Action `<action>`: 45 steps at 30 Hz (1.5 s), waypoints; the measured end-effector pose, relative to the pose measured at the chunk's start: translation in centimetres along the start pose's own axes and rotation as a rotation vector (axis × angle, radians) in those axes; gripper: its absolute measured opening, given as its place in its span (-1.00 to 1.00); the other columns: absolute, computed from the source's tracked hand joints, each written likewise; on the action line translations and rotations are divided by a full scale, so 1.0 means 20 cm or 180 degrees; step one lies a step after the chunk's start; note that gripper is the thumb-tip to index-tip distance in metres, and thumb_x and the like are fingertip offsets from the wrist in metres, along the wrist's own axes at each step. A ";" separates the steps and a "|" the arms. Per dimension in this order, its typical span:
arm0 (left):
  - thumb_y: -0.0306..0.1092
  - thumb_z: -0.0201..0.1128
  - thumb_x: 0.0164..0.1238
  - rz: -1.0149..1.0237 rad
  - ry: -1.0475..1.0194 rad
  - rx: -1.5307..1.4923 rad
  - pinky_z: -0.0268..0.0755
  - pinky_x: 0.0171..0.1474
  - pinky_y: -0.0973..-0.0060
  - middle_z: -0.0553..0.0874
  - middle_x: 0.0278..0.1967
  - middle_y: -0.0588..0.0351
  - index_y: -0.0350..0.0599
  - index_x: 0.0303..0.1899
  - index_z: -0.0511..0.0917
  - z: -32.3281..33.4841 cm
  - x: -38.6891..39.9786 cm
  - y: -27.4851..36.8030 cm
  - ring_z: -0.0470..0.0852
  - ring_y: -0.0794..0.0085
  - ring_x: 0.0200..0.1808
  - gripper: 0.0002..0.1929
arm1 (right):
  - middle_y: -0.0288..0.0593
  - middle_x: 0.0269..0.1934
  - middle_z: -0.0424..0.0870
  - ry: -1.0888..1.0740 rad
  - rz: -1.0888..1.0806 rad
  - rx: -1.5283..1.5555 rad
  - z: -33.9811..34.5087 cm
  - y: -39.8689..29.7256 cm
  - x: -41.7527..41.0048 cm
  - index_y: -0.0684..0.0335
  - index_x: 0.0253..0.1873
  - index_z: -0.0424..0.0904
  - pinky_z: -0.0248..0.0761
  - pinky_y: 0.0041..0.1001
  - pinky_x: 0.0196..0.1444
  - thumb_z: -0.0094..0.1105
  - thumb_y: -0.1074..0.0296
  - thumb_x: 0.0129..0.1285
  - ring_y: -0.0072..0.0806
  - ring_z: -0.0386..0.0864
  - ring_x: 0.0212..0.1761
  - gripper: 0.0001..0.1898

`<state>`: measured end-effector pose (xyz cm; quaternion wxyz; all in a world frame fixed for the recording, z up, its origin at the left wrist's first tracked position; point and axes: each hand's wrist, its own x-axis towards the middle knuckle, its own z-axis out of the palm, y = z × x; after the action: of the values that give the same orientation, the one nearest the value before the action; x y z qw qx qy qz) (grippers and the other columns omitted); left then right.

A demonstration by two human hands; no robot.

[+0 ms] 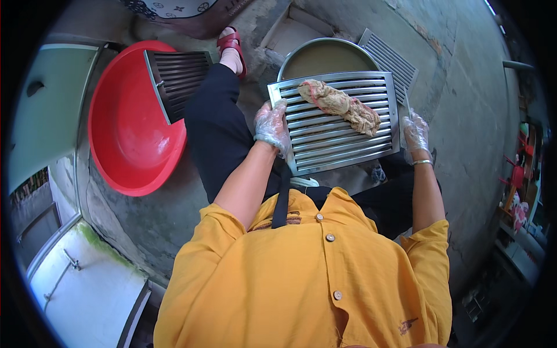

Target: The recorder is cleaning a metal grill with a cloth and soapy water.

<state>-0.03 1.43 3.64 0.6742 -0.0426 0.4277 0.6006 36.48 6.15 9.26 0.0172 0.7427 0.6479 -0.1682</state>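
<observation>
A slatted metal range hood baffle filter (339, 152) is tilted over my lap. My left hand (272, 126), in a clear plastic glove, grips its left edge. Beside its right edge is my right hand (415, 130), gloved too, its fingers closed around a thin, light-coloured tool (407, 102) whose kind I cannot tell. A crumpled beige cloth with pink edging (341, 106) lies diagonally across the slats. Just beyond the filter stands a round metal basin (330, 56) of murky brownish liquid, partly covered by the filter.
Left of my leg is a large red plastic basin (130, 130), with a dark baffle filter (178, 82) leaning over its rim. Another slatted filter (389, 61) lies on the concrete floor behind the metal basin. A light-coloured box-like tray (296, 30) sits farther back.
</observation>
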 end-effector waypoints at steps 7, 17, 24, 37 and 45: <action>-0.46 0.20 0.35 0.0053 -0.0009 0.0093 0.52 -0.05 0.28 0.66 -0.19 0.09 -0.16 -0.04 0.52 -0.07 0.05 -0.03 0.64 0.36 -0.20 -0.81 | 0.15 -0.02 0.65 -0.0174 -0.1692 -0.0141 -0.18 -0.59 -0.11 0.17 0.28 0.45 0.48 -0.23 0.04 0.07 0.46 0.28 -0.03 0.62 0.03 -0.56; -0.38 0.28 0.29 0.0315 0.0075 0.0395 0.51 -0.18 0.40 0.67 -0.28 0.10 -0.19 -0.10 0.59 -0.10 0.11 -0.09 0.61 0.43 -0.32 -0.80 | 0.09 -0.12 0.68 -0.1495 -0.1657 -0.1538 -0.27 -1.12 -0.17 0.13 0.31 0.40 0.55 -0.21 -0.06 0.06 0.44 0.33 -0.07 0.67 -0.10 -0.56; -0.36 0.25 0.30 0.0266 0.0122 0.0412 0.50 -0.20 0.41 0.66 -0.32 0.11 -0.21 -0.17 0.59 -0.08 0.11 -0.10 0.59 0.46 -0.33 -0.84 | 0.05 -0.19 0.67 -0.1730 -0.2135 -0.1833 -0.33 -1.09 -0.23 0.10 0.35 0.37 0.59 -0.30 -0.16 0.04 0.48 0.33 -0.13 0.68 -0.19 -0.52; -0.35 0.24 0.31 0.0294 0.0338 0.0582 0.47 -0.18 0.45 0.67 -0.30 0.14 -0.21 -0.11 0.61 -0.04 0.06 -0.07 0.57 0.49 -0.33 -0.80 | 0.05 -0.27 0.68 -0.1462 -0.1923 -0.1634 -0.50 -1.14 -0.16 0.11 0.40 0.31 0.57 -0.23 -0.15 0.09 0.56 0.26 -0.11 0.68 -0.31 -0.42; -0.33 0.22 0.33 0.0387 0.0392 0.0840 0.46 -0.16 0.46 0.67 -0.31 0.14 -0.20 -0.13 0.61 -0.03 0.06 -0.07 0.56 0.50 -0.32 -0.82 | 0.08 -0.18 0.68 -0.1584 -0.2179 -0.2109 -0.37 -1.16 0.01 0.04 0.37 0.38 0.55 -0.24 -0.09 0.00 0.45 0.38 -0.13 0.67 -0.18 -0.54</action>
<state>0.69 1.61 1.97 0.6088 0.0355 0.5453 0.5752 15.79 11.82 20.70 0.3479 0.3815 0.8477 -0.1216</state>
